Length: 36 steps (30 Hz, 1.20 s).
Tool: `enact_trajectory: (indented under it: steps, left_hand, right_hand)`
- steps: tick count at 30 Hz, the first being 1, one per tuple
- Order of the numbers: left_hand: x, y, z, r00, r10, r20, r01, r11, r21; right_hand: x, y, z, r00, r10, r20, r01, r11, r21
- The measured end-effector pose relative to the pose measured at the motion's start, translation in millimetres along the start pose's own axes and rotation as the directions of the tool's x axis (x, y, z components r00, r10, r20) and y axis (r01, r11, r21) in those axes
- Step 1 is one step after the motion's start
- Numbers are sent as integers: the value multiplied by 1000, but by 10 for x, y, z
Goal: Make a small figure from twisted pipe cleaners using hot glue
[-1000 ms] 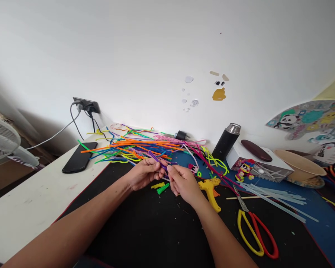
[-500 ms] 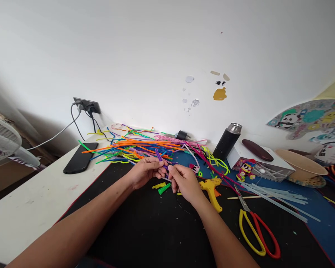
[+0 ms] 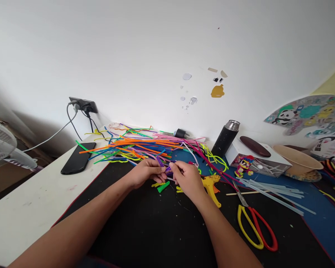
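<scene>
Over a black mat [image 3: 156, 230], a purple stem [image 3: 160, 161] is pinched between two bare hands near the middle of the surface [image 3: 30, 208]. Thumb and fingers of the left hand [image 3: 145, 173] are closed narrowly on it; it is met from the right by the tightly bunched fingertips of the right hand [image 3: 188, 180]. Whether one bent length or two pieces are held cannot be told. Less of the stem is shown above the left fingers than half a second earlier, an apparent sign that it is being bent or fed between the fingertips.

At near right, scissors [image 3: 242, 197] are laid with their handles toward the near edge. Short green pieces [image 3: 163, 187] and yellow pieces [image 3: 157, 184] are scattered just below the hands. Elbow room on the right is limited, it seems, by a yellow glue gun [image 3: 211, 186], its nose partly covered by the right hand. Farther right, pale translucent sticks [image 3: 279, 195] are strewn.

Beyond the hands, the far side is crowded by a heap of coloured stems [image 3: 139, 143], flanked at left by a phone [image 3: 78, 158] and at right by a black bottle [image 3: 225, 139]. The scene is closed off by a white wall [image 3: 142, 67].
</scene>
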<state>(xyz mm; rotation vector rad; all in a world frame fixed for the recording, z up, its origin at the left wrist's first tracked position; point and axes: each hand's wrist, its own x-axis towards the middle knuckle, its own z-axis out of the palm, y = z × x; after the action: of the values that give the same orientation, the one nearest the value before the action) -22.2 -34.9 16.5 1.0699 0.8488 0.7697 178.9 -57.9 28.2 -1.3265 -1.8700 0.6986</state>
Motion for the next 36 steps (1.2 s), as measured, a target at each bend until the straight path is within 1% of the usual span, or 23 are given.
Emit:
enact_trajectory:
  steps: [2, 6, 10, 14, 20, 27, 31, 36]
  left_hand:
    - [-7, -2, 7, 999, -14, 36, 12, 999, 39]
    - [-19, -5, 10, 993, -53, 109, 43, 995, 89]
    - [-39, -4, 14, 978, -79, 195, 60, 993, 100]
    - [-60, 2, 37, 963, -115, 244, 96, 991, 90]
    - [-73, 20, 51, 956, -143, 256, 113, 985, 127]
    - [-61, 3, 34, 944, -181, 278, 130, 973, 192]
    - [-57, -3, 38, 946, -189, 264, 136, 969, 205]
    - [-49, -10, 40, 953, -160, 256, 108, 973, 206]
  right_hand:
    - [0, -4, -7, 1000, 5, -5, -4, 1000, 12]
    - [-3, -7, -10, 999, 19, 26, -20, 998, 54]
    - [-8, -19, 3, 999, 16, 50, -22, 993, 117]
    - [-11, -29, 38, 996, 13, 89, -28, 984, 178]
    - [-14, -19, 80, 991, 24, 131, -54, 973, 226]
    - [-22, 29, 131, 982, 6, 190, -47, 976, 212]
    - [-16, 55, 155, 986, 16, 164, -45, 984, 173]
    - [-6, 46, 144, 990, 53, 131, -80, 975, 208]
